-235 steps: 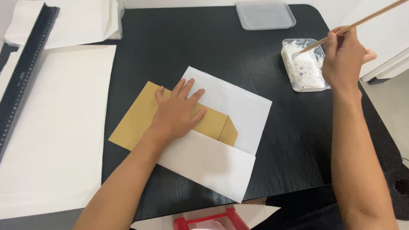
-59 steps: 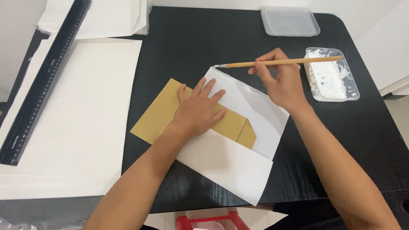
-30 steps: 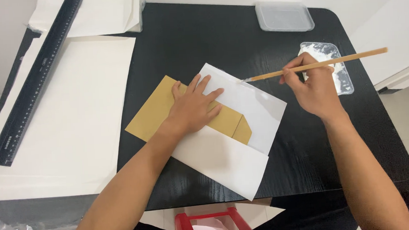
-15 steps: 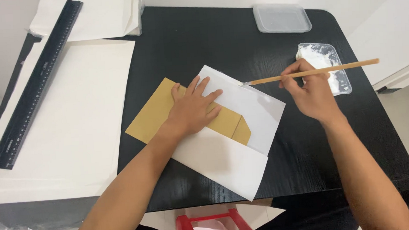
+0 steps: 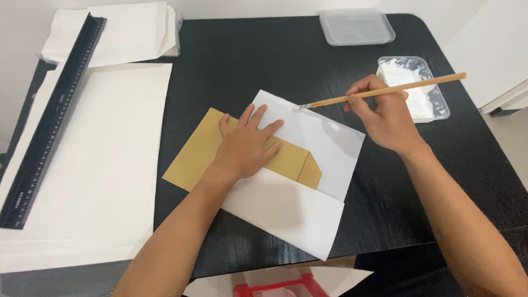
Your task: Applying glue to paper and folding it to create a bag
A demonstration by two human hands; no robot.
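From my remote seat, the black table (image 5: 259,64) filled most of the head view. At nine o'clock lay the big white sheet (image 5: 96,157), with the long black ruler (image 5: 52,123) resting slantwise across its left edge. Near the centre sat the white folded paper (image 5: 291,207), and the brown envelope (image 5: 201,158) lay partly tucked under its lower flap, sticking out toward nine o'clock. At eleven o'clock I saw a stack of white paper (image 5: 125,35); at one o'clock, a clear lid (image 5: 357,26); at two o'clock, the clear tray of white paste (image 5: 414,89).

The left hand (image 5: 246,146) lay flat and released, fingers spread, pressing down on the brown envelope at centre. The right hand (image 5: 386,115), at two o'clock from it, was pinched around the thin wooden brush (image 5: 387,90), whose handle ran out over the tray while its tip touched the upper edge of the white folded paper at twelve o'clock. A red box (image 5: 278,295) showed at six o'clock.
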